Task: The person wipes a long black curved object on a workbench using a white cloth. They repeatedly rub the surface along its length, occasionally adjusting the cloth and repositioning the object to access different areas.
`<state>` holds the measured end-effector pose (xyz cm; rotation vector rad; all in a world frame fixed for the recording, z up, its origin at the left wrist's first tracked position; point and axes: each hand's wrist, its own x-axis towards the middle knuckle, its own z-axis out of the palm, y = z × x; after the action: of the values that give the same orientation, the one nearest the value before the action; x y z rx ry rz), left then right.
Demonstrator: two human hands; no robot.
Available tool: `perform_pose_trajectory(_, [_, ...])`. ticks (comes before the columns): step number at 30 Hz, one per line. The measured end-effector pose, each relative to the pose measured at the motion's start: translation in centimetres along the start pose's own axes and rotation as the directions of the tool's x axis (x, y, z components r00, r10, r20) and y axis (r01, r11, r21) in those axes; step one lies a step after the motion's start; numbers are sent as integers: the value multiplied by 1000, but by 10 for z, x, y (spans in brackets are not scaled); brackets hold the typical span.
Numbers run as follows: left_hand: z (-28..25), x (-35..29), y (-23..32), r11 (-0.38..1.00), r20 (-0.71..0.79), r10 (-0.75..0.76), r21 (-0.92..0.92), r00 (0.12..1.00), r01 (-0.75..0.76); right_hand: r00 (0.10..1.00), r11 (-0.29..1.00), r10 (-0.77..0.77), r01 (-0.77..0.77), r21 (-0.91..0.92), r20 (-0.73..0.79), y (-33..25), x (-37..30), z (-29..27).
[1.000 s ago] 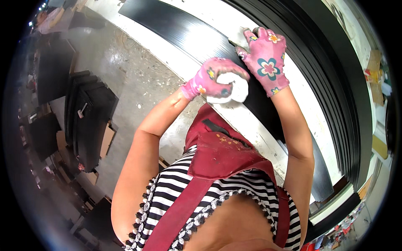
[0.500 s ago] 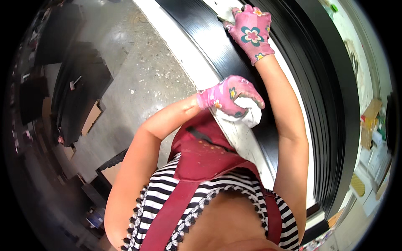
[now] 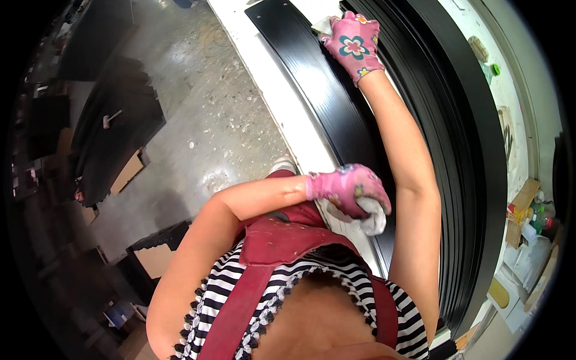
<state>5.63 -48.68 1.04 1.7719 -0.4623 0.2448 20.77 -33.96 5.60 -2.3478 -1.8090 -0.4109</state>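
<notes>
My left hand point(image 3: 349, 193), in a pink flowered glove, is closed around a crumpled white cloth point(image 3: 373, 217) over the near part of a long black grooved board point(image 3: 321, 90). The board lies lengthwise on a white-topped table point(image 3: 252, 54), its far end with small holes in view. Toward that far end my right hand point(image 3: 354, 45), gloved alike, is closed at the board's right edge. A pale, cloth-like piece point(image 3: 324, 26) sticks out from under its fingers; most of it is hidden.
Close on the right stand several long black profiles point(image 3: 444, 132), side by side. Beyond them a ledge holds a green-capped item point(image 3: 494, 69), bottles point(image 3: 540, 219) and cardboard point(image 3: 523, 201). At left, on the grey floor point(image 3: 204, 108), is a dark stack point(image 3: 120, 132) with a mallet-like tool point(image 3: 111, 119).
My left hand has come nearer my body along the board, slightly rightward, with the white cloth. My right hand stays near the far end. The view has shifted, showing the board's far end.
</notes>
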Motion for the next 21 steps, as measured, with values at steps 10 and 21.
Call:
perform_pose_trajectory(10, [26,-7,-24,906,-63,-78,-420,995,44,994,995,55,-62,76,93,-44,137,46])
perform_pose_trajectory(21, [-120,-26,9,701,29,-139,-703,990,119,975,925,219,-201,323,-21,19,10,-34])
